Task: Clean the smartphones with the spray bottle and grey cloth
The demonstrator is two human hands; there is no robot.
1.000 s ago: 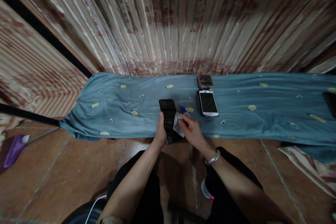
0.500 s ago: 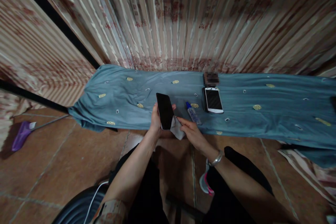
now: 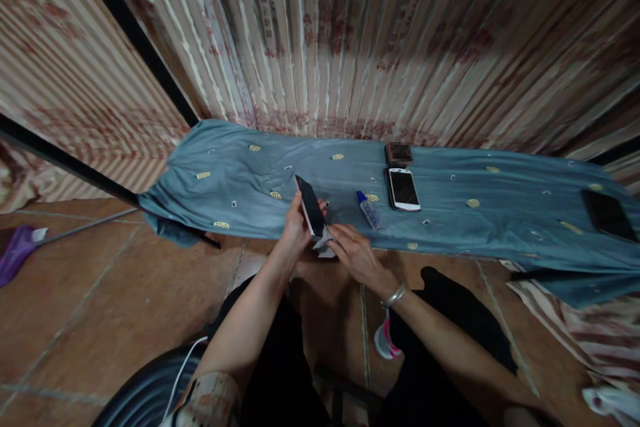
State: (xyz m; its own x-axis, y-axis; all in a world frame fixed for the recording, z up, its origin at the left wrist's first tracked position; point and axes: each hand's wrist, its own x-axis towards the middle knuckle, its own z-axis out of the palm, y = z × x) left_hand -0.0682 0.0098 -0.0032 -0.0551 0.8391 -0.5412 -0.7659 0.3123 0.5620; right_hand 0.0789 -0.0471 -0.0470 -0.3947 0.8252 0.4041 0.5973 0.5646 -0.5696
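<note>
A dark-screened phone [image 3: 310,205] is gripped in my left hand [image 3: 296,225], tilted so its side edge shows. My right hand [image 3: 356,252] pinches a small grey cloth [image 3: 324,244] against the phone's lower end, near its bottom corner. Part of the cloth hangs below the fingers. To the right of my hands, a small clear bottle with a blue cap [image 3: 369,211] lies on the blue patterned cloth cover [image 3: 240,180]. Further right is a white phone [image 3: 404,189] with a dark screen, resting on something dark.
Behind the white phone sits a dark item, partly blurred [image 3: 399,154]. Another dark phone-like slab [image 3: 608,215] lies at the cover's right end. Striped curtains [image 3: 320,47] hang behind. A purple broom head [image 3: 16,253] is on the tiled floor, and a black round object [image 3: 145,393] stands lower left.
The phone has turned in my left hand so that its edge shows more. My right hand has brought the cloth onto its lower end. The view has shifted slightly right.
</note>
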